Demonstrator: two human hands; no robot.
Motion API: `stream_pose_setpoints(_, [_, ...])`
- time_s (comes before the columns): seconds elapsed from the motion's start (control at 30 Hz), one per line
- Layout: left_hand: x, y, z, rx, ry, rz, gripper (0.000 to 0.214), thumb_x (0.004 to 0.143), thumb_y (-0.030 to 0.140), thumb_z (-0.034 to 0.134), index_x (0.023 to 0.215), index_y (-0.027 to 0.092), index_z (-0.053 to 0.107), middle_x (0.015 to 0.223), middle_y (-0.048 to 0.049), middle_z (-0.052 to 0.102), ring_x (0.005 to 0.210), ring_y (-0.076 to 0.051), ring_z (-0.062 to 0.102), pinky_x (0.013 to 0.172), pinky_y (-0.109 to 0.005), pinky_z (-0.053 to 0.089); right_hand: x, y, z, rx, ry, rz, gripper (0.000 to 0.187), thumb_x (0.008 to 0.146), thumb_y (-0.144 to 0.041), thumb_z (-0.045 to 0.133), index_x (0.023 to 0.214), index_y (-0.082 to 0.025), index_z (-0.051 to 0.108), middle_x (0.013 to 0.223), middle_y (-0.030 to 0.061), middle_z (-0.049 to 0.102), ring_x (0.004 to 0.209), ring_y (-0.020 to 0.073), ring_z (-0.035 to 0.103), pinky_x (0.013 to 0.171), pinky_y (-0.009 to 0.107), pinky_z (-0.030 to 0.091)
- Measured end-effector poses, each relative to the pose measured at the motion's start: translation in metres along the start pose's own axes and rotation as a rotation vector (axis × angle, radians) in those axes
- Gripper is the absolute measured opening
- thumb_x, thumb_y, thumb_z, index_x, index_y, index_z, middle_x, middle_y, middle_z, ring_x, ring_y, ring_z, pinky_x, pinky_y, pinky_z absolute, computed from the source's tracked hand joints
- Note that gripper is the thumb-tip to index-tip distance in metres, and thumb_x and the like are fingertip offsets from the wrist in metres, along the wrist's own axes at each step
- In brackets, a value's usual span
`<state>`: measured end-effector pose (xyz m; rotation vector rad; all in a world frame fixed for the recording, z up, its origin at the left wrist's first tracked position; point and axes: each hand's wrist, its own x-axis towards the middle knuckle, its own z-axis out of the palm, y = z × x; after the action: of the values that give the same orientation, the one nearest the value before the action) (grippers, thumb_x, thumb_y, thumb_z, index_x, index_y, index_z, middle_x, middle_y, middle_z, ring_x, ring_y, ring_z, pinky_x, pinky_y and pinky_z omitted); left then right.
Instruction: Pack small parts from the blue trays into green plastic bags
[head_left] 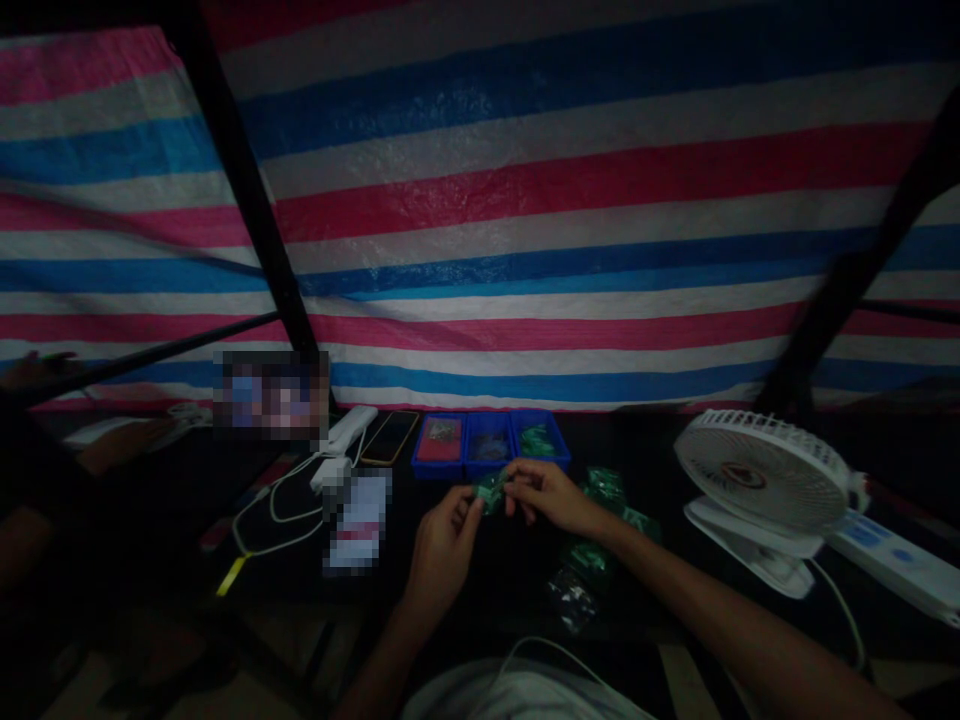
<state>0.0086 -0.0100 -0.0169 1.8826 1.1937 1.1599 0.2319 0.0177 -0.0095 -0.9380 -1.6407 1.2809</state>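
Note:
My left hand [448,540] pinches the left side of a small green plastic packet [489,492] above the dark table. At the packet's right side, the fingers of my right hand [546,492] are closed on its edge. Just beyond my hands stand three blue trays: the left tray [439,468] holds a reddish piece with small pale bits, the middle tray [487,466] holds dark small items, and the right tray [564,466] holds green packets. More green packets [589,560] lie beside my right forearm, with a clear shiny bag [572,598] in front of them.
A white clip fan [765,480] and a white power strip [896,565] are at right. Left of the trays lie a phone [391,438], a white charger [330,474] and cables. Another person's hand [131,445] shows at far left. A striped sheet [525,230] hangs behind.

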Motion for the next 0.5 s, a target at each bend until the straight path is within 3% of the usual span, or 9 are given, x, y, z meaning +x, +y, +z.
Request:
stream_pose_setpoints(0.1, [0.0005, 0.0004, -0.0002, -0.035, -0.006, 0.0, 0.031, 0.102, 0.043, 0.055, 0.111, 0.02, 0.073, 0.076, 0.0002, 0.069, 0.069, -0.016, 0.064, 0.066, -0.025, 0.045, -0.0012, -0.0049, 0.0, -0.001, 0.01, -0.022, 0.041, 0.093, -0.056, 0.07, 0.104, -0.017, 0.064, 0.086, 0.0058, 0.079, 0.046, 0.0083, 0.055, 0.047, 0.021, 0.043])
stream_pose_setpoints(0.27, [0.0013, 0.0039, -0.0016, -0.084, -0.016, -0.006, 0.029, 0.102, 0.04, 0.055, 0.117, 0.021, 0.072, 0.094, -0.0047, 0.078, 0.086, -0.02, 0.073, 0.079, -0.029, 0.053, -0.0022, -0.0103, -0.0001, -0.04, 0.03, -0.056, 0.04, 0.096, -0.056, 0.067, 0.104, -0.017, 0.069, 0.092, 0.0058, 0.076, 0.049, 0.008, 0.055, 0.048, 0.022, 0.045])
stream_pose_setpoints(0.37, [0.0011, 0.0041, -0.0018, -0.08, -0.001, -0.005, 0.032, 0.103, 0.04, 0.054, 0.12, 0.021, 0.073, 0.102, -0.0071, 0.08, 0.093, -0.022, 0.075, 0.086, -0.032, 0.055, -0.0018, -0.0097, -0.0001, -0.042, 0.042, -0.055, 0.043, 0.095, -0.06, 0.066, 0.104, -0.017, 0.07, 0.09, 0.0037, 0.073, 0.049, 0.0077, 0.053, 0.048, 0.022, 0.043])
stream_pose_setpoints(0.5, [0.0006, 0.0008, -0.001, -0.087, 0.043, 0.024, 0.035, 0.106, 0.04, 0.047, 0.121, 0.021, 0.074, 0.115, -0.0097, 0.079, 0.101, -0.024, 0.074, 0.091, -0.036, 0.055, -0.0018, -0.008, 0.0002, -0.065, 0.073, -0.053, 0.043, 0.096, -0.06, 0.064, 0.098, -0.017, 0.071, 0.071, -0.0031, 0.06, 0.05, 0.0087, 0.05, 0.051, 0.022, 0.044])
